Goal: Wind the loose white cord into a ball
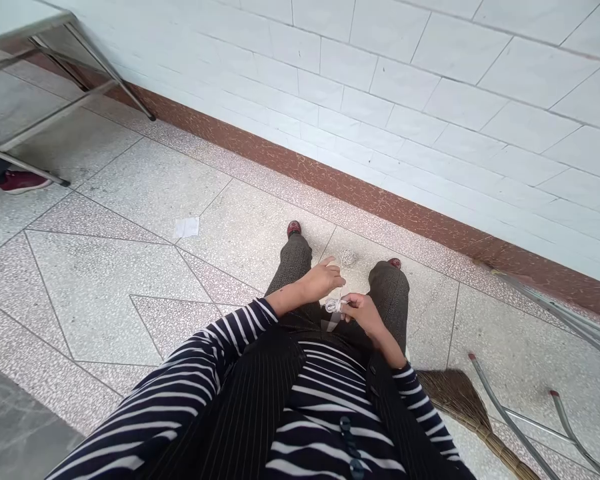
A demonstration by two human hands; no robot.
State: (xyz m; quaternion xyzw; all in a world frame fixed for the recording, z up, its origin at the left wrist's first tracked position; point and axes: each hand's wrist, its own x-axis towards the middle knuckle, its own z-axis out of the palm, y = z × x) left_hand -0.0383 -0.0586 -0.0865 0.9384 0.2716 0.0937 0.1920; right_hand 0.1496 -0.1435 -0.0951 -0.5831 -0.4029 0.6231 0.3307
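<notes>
My right hand (363, 311), low over my lap, pinches a small looped bundle of white string (333, 305). Just left of it and a little farther out is my left hand (321, 280), its fingers curled downward around a thin strand of the same string that runs to the bundle. The fingertips of the left hand are partly hidden. A pale round ball of string (349, 258) lies on the floor between my feet. Below the bundle, a small pale patch shows between my thighs, too unclear to name.
A tiled wall (380, 87) rises in front of me. At the upper left stands a metal-legged table (95, 57), with another person's shoe (24, 181) beneath. White paper (187, 227) lies on the floor. A broom (455, 393) and metal tube legs (510, 413) are at the right.
</notes>
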